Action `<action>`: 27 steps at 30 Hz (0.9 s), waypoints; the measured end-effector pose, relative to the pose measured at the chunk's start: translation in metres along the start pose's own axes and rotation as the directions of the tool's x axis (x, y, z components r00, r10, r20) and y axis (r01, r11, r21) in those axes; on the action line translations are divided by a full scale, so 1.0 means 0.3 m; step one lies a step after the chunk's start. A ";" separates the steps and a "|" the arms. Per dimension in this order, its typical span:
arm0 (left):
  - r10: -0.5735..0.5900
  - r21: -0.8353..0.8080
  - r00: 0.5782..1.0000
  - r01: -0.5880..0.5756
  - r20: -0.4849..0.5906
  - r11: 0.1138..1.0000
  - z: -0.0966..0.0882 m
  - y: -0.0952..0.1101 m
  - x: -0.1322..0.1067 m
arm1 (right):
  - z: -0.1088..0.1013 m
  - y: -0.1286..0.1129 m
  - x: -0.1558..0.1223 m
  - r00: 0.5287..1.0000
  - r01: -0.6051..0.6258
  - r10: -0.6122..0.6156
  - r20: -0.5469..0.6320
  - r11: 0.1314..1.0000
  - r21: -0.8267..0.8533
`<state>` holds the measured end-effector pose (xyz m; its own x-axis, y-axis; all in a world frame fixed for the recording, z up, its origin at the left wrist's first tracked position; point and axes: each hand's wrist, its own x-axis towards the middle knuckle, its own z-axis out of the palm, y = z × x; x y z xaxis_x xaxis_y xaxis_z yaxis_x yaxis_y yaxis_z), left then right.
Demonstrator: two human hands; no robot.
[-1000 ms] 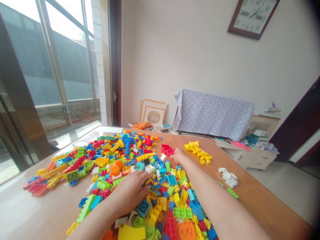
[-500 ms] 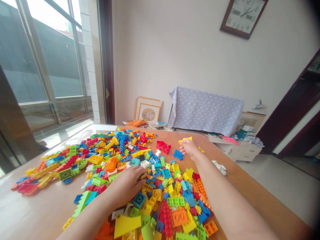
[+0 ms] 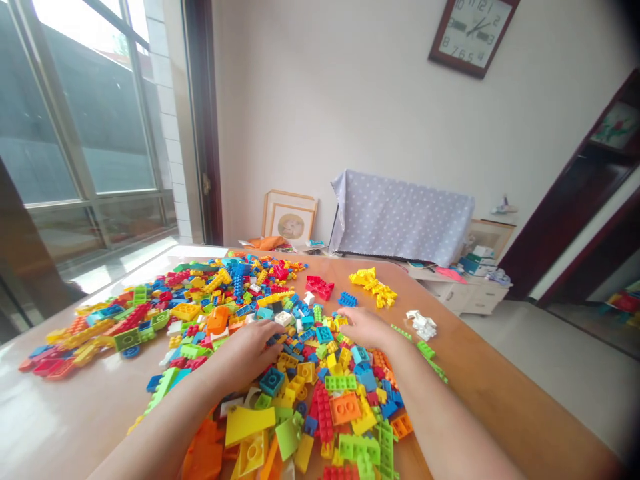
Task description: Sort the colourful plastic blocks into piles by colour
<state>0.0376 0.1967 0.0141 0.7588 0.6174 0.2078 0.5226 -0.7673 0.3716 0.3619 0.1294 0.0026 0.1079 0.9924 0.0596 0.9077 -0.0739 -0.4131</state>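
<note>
Building bricks of many colours lie in a wide heap (image 3: 341, 383) on the table. My left hand (image 3: 253, 350) rests over the middle of the heap with its fingers stretched out and thumb apart, its fingertips close to a white brick (image 3: 283, 319). At the heap's right edge, my right hand (image 3: 366, 327) reaches in with fingers apart and nothing visible in it; small yellow bricks are by its fingertips. Just beyond it lies a blue brick group (image 3: 348, 299), with red bricks (image 3: 320, 287) to the left and a yellow brick cluster (image 3: 374, 287) farther back.
White bricks (image 3: 421, 325) and green bricks (image 3: 426, 350) lie along the right side of the wooden table (image 3: 480, 380). Behind the table stand a low white cabinet (image 3: 477, 298) and something under a dotted cloth (image 3: 405, 213). A window (image 3: 100, 120) is at left.
My right hand has come back from the yellow cluster to the heap's edge, leaving that cluster in full view. The left hand stays over the heap. The view has shifted slightly.
</note>
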 end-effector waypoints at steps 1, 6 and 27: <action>0.002 0.003 1.000 -0.002 -0.001 1.000 -0.001 0.001 0.000 | 0.010 -0.014 -0.003 1.000 0.025 -0.025 0.012 0.998 -0.058; 0.019 0.023 1.000 -0.019 -0.013 1.000 -0.002 0.001 -0.002 | 0.042 -0.091 -0.003 1.000 0.023 -0.021 0.019 0.988 -0.152; 0.027 0.033 0.999 -0.026 -0.031 0.999 0.024 0.015 -0.004 | 0.030 -0.189 -0.058 0.993 0.122 -0.100 -0.070 0.833 0.540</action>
<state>0.0418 0.1912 0.0091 0.7604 0.6014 0.2453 0.5150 -0.7884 0.3364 0.3050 0.1173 0.0168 0.0450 0.9854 0.1644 0.5504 0.1129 -0.8272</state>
